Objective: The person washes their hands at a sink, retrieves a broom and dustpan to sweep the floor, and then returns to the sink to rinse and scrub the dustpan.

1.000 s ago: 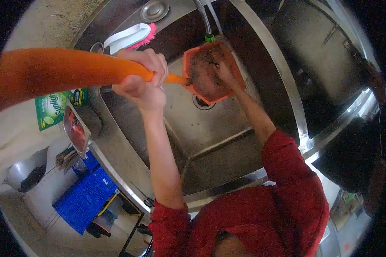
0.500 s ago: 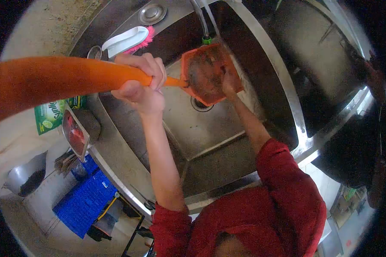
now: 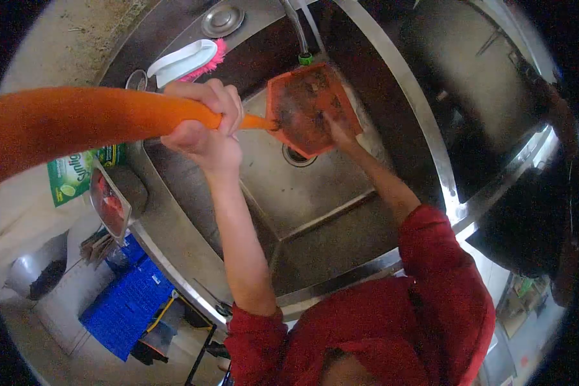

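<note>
My left hand (image 3: 209, 119) is closed around the long orange handle of what looks like a dustpan (image 3: 286, 106). The handle runs from the left edge of the view to the pan, which is tilted over the sink basin (image 3: 302, 199), under the tap (image 3: 296, 26). Dark wet dirt covers much of the pan's surface. My right hand (image 3: 341, 136) reaches onto the pan's right part, with fingertips at the dark patch. Its fingers are small and blurred there, so I cannot tell whether they hold anything. Part of the round drain (image 3: 297, 156) shows below the pan.
A white scrub brush with pink bristles (image 3: 185, 61) lies on the sink's back left ledge, near a round metal lid (image 3: 223, 21). A green Sunlight pack (image 3: 74, 177) and a metal container (image 3: 111, 202) stand at left. A blue crate (image 3: 132, 302) sits lower left.
My right hand has moved slightly left and down over the pan, and its forearm has swung outward. My left hand keeps its hold on the handle. The view has shifted a little.
</note>
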Demonstrator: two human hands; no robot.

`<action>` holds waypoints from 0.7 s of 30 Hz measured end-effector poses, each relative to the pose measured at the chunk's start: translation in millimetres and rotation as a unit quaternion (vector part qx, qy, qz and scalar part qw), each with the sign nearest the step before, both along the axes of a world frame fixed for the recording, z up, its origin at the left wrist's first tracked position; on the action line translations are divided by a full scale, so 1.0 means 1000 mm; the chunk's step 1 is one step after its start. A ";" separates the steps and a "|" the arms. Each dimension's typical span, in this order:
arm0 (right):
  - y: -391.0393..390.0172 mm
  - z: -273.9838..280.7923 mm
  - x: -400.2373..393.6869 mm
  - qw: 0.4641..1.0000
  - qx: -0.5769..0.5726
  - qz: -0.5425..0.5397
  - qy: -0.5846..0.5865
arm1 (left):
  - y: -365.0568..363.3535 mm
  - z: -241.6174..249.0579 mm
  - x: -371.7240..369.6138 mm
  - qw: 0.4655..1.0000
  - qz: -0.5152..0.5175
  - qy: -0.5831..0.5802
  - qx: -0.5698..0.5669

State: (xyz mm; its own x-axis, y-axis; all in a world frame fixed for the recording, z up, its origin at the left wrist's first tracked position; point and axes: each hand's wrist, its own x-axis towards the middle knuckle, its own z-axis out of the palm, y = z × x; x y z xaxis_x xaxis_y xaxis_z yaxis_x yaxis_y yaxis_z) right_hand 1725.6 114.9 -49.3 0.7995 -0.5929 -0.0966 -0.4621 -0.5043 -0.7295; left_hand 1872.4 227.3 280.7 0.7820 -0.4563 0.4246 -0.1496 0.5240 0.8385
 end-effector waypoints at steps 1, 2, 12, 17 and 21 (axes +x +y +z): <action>-0.006 0.011 0.004 1.000 -0.001 -0.001 -0.001 | -0.001 0.000 0.000 1.000 0.001 -0.003 0.003; -0.012 0.021 0.007 0.995 0.022 0.009 0.094 | -0.001 0.000 0.000 1.000 0.001 -0.003 0.004; -0.016 -0.009 -0.007 0.986 -0.066 -0.039 -0.147 | -0.002 0.002 0.000 1.000 0.012 -0.011 0.009; -0.028 -0.030 -0.032 0.957 -0.160 0.122 0.210 | -0.001 0.002 0.000 1.000 0.010 -0.014 -0.008; -0.043 -0.009 -0.029 0.985 -0.053 -0.036 0.163 | -0.002 0.001 0.000 1.000 0.003 0.002 -0.013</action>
